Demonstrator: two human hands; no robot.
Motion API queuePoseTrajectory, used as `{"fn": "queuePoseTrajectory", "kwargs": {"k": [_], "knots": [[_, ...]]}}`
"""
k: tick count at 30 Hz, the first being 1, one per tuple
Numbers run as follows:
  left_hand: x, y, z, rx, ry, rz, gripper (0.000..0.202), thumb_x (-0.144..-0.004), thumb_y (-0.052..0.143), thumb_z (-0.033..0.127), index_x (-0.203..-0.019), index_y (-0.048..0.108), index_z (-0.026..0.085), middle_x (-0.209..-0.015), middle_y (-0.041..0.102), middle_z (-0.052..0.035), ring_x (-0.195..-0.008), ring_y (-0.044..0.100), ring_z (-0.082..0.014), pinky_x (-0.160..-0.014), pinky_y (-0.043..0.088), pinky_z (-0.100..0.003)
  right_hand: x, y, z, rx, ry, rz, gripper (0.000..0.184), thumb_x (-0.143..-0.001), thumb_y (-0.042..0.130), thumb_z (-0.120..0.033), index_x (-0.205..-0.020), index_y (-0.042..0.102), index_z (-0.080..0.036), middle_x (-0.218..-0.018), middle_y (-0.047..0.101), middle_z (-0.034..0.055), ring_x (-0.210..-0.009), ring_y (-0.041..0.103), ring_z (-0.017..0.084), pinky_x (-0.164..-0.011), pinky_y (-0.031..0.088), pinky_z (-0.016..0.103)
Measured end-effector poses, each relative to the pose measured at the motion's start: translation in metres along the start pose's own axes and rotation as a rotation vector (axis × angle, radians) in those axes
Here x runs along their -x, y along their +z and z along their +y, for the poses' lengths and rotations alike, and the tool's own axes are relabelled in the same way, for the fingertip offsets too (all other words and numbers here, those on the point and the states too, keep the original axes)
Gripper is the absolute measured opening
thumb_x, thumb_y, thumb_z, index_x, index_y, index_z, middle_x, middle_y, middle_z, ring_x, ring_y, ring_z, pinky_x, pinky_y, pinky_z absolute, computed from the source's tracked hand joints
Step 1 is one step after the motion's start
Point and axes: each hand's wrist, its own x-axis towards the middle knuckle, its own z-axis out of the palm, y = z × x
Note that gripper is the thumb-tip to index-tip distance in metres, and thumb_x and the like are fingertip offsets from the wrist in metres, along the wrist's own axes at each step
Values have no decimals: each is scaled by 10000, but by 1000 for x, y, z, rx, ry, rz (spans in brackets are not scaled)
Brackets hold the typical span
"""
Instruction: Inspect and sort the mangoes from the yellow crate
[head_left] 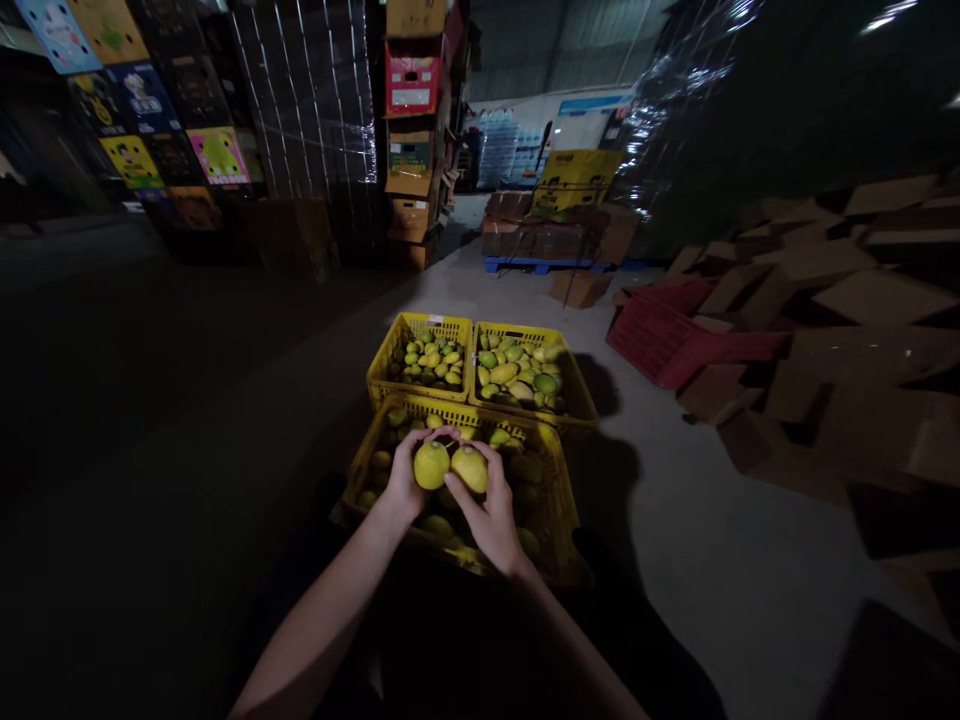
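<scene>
Both my hands are raised above the near yellow crate (561, 480), side by side. In my left hand (406, 478) is a yellow-green mango (432, 466), its stem end facing me. My right hand (495, 510) has its thumb and fingers around another yellow mango (470, 468). The two mangoes are close together, almost touching. Below them, more green and yellow fruit lies in the near crate, much of it in shadow or behind my hands and forearms.
Beyond stand two more yellow crates, left (380, 367) and right (576, 388), holding many fruits. A red crate (660, 335) sits on the right beside heaped flattened cardboard (847, 380). Stacked cartons (411, 150) and a blue pallet (544, 266) are farther back.
</scene>
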Motion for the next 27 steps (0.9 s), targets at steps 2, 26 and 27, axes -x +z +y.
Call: {"fn": "queuePoseTrajectory", "kwargs": {"k": [2,26,27], "knots": [[1,2,0,9,-3,24,219,-687,543,230,-761,695,90,-792,704,-71,-788,640,-193,-813,470,-285,0,0,-1,-8,-14,-3,475,-770,642,-294,-1194,438,-233,-1159,553,81,-1091,536,214,-969,439,399],[-2,2,-1,122,-30,52,186,-686,527,216,-688,667,94,-732,676,-74,-762,643,-193,-804,482,-300,1,2,-7,-1,-8,15,536,-688,716,-278,-1157,463,-220,-1114,570,82,-1047,557,232,-946,453,414],[-2,2,-1,118,-35,55,184,-685,528,216,-690,666,95,-733,676,-74,-763,643,-194,-802,483,-299,1,2,-7,-6,-7,16,538,-689,715,-276,-1160,462,-220,-1117,570,83,-1050,557,233,-947,452,415]]}}
